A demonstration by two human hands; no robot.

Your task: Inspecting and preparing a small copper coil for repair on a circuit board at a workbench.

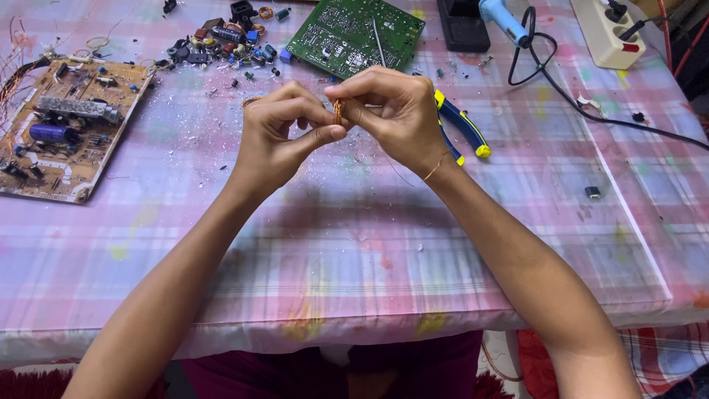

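Both hands meet above the table's centre: the left hand (284, 129) and right hand (391, 111) pinch a small copper coil (337, 111) between fingertips. Removed parts (221, 44) lie piled at 11 o'clock; pliers (461, 129) rest at 3 o'clock.

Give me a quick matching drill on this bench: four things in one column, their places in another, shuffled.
Things:
1. green circuit board
2. brown circuit board
3. yellow-and-blue pliers
4. small copper coil

Places:
A. pinched between the left hand and right hand
B. far left of the table
C. top centre, beyond the hands
D. on the cloth just right of the right hand

Pairs: 1-C, 2-B, 3-D, 4-A
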